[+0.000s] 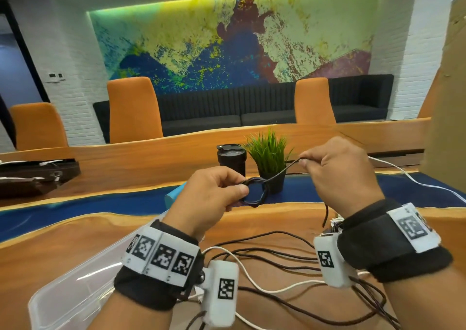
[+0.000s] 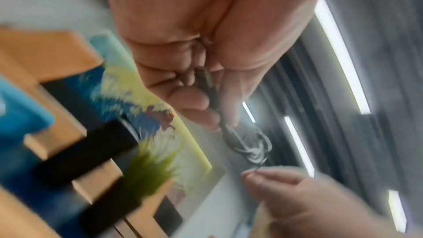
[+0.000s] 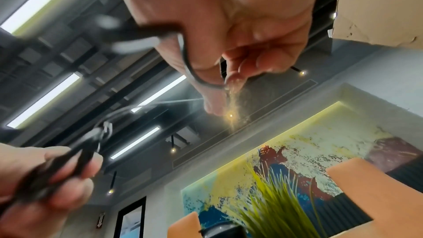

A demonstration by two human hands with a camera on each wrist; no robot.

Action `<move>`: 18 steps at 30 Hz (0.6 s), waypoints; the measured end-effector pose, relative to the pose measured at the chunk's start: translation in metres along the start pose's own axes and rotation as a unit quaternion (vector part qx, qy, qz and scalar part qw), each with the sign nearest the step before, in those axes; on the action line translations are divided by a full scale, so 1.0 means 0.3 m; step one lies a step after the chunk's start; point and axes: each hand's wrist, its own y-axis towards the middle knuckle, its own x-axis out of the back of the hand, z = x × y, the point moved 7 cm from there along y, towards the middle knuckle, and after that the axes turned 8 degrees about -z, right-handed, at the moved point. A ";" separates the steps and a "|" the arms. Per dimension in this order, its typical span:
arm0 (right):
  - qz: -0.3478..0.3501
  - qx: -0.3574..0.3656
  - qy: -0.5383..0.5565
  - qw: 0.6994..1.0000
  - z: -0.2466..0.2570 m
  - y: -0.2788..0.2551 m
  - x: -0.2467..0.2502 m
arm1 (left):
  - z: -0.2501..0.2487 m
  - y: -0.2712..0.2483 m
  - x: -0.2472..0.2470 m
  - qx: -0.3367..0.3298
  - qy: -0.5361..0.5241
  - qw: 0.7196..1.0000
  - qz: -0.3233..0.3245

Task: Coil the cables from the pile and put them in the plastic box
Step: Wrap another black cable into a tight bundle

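Note:
My left hand (image 1: 222,191) is raised above the table and pinches a small coil of black cable (image 1: 254,191) between thumb and fingers. In the left wrist view the black cable coil (image 2: 249,147) hangs just past the left hand (image 2: 217,115). My right hand (image 1: 306,162) pinches the loose strand of the same cable and holds it taut up and to the right; the right wrist view has the right hand (image 3: 225,86) with the strand looping under it. A pile of dark and white cables (image 1: 277,266) lies on the table below. The clear plastic box (image 1: 75,286) sits at the lower left.
A black tumbler (image 1: 231,160) and a potted green plant (image 1: 271,163) stand just beyond my hands. A white cable (image 1: 416,180) runs off to the right. A dark case (image 1: 32,178) lies at the far left. Orange chairs and a cardboard panel (image 1: 448,102) border the table.

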 end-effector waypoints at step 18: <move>0.312 -0.300 0.674 0.598 0.164 -0.158 -0.147 | -0.065 -0.029 -0.019 -0.061 -0.171 0.974 -0.135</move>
